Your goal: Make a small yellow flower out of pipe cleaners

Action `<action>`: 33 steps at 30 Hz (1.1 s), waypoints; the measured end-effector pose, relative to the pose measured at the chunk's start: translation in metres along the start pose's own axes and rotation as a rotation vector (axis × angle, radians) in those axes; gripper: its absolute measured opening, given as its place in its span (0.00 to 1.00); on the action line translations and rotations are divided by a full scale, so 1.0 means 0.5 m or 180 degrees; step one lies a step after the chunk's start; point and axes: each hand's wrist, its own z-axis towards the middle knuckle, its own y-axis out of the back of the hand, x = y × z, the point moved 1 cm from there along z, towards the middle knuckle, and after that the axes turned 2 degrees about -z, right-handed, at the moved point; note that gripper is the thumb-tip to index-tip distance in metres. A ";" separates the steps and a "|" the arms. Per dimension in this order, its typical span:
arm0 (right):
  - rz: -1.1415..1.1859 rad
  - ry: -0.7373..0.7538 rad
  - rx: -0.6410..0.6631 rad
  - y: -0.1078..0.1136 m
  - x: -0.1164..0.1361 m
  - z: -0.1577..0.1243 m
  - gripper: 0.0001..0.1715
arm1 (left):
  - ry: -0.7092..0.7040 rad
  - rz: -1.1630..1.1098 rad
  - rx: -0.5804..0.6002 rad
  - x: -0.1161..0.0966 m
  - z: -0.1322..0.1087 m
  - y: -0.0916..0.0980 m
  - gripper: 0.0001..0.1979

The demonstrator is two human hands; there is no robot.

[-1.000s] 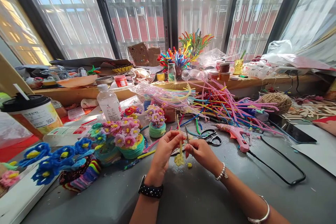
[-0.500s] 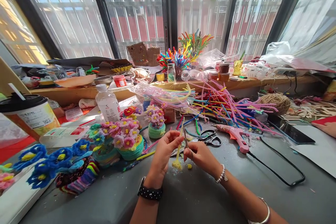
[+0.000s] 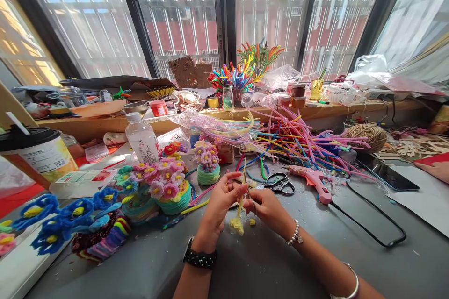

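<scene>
My left hand (image 3: 224,203) pinches a pale yellow pipe cleaner (image 3: 241,205) that stands nearly upright, its tip above my fingers. Closed round slim metal scissors (image 3: 248,190), my right hand (image 3: 268,208) is close beside it; the blades lie against the pipe cleaner, and my fingers hide most of the handles. Under both hands, a pile of yellow fuzz (image 3: 236,225) lies on the grey table (image 3: 252,271), with a short yellow piece (image 3: 252,222) to its right. Black-handled scissors (image 3: 280,183) rest just beyond my right hand.
Pipe-cleaner flower pots (image 3: 175,201) stand to the left, near a bottle (image 3: 142,138) and a lidded cup (image 3: 38,154). Loose pipe cleaners (image 3: 298,135) cover the back. A pink glue gun (image 3: 315,184), its cord and a phone (image 3: 386,173) lie right. Another person's hand (image 3: 437,170) shows far right.
The scissors in my right hand have tilted and moved left against the pipe cleaner. My right fingers are closer to my left hand. The view has shifted slightly.
</scene>
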 end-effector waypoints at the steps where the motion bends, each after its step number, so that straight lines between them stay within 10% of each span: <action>1: 0.0005 -0.0041 -0.0036 -0.001 -0.001 0.001 0.37 | -0.0010 -0.0008 -0.0018 0.000 0.001 0.001 0.22; 33: 0.0204 0.0090 -0.0120 0.000 -0.010 0.003 0.34 | -0.0227 0.0010 0.0281 0.003 0.001 0.000 0.16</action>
